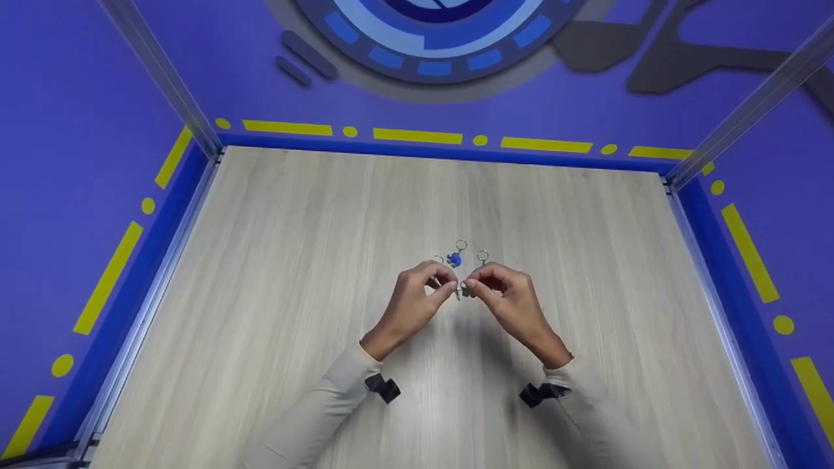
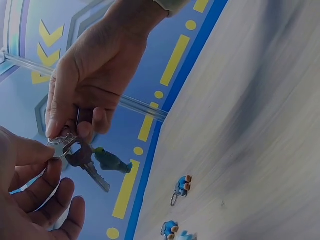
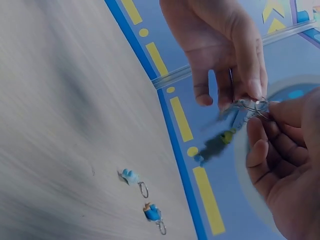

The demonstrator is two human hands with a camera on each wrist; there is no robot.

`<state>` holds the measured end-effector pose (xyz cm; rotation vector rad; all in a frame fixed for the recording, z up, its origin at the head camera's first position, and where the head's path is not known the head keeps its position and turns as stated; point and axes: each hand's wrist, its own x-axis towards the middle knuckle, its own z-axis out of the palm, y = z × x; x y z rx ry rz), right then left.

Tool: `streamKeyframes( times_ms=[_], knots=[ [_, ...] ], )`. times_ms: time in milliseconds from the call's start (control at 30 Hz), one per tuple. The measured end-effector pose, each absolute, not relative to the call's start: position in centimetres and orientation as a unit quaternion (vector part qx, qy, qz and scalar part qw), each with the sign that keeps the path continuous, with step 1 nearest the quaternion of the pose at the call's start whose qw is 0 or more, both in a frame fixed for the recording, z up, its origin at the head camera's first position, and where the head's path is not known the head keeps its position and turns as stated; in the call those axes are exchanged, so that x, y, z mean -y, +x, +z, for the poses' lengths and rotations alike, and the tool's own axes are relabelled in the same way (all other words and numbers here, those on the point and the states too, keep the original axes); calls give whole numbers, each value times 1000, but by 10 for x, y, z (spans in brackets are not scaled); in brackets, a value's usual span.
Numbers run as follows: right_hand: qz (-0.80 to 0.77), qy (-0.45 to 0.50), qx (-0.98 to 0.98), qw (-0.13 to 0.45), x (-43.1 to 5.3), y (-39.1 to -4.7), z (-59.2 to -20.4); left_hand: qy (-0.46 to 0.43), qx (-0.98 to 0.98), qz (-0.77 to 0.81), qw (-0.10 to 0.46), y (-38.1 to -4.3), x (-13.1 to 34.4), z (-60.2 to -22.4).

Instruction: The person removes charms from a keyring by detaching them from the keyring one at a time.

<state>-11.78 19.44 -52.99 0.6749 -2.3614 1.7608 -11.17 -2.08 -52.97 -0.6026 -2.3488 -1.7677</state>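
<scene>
In front of the body, my left hand [image 1: 416,298] and right hand [image 1: 513,301] meet above the table, fingertips close together. Thumb and fingers of both pinch a metal key ring [image 2: 62,145]. From it hang a silver key [image 2: 93,168] with a toothed blade and a small dark green figure charm [image 2: 113,160] with a yellow-green top. The right wrist view shows the charm [image 3: 218,144] blurred. How the rings pass through each other is too small to tell.
Beyond the hands, figure keychains lie on the wooden table [image 1: 293,260]: a blue one [image 1: 454,259], and another whose ring [image 1: 483,255] shows past the right hand. A light blue charm [image 3: 130,176] lies there too. Blue panels [image 1: 417,117] wall in the table.
</scene>
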Motion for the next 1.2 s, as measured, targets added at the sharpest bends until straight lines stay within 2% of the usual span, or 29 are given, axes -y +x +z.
streamKeyframes(
  times_ms=[200, 367, 500, 800, 1033, 1200],
  knots=[
    [585, 225, 774, 95, -191, -116, -530, -170, 755, -633, 14, -111, 20, -532],
    [600, 225, 761, 102, -190, -116, -531, -133, 724, -676, 6, -112, 20, -534],
    [586, 235, 767, 118, -189, -116, -531, -131, 730, -670, 37, -112, 21, -534],
    [531, 264, 791, 153, -189, -121, -530, -195, 763, -593, 169, -114, 21, -535],
    [515, 258, 808, 128, -190, -125, -523, -235, 792, -525, 204, -116, 21, -533],
    [499, 271, 814, 125, -189, -126, -521, -238, 800, -510, 207, -118, 22, -533]
  ],
)
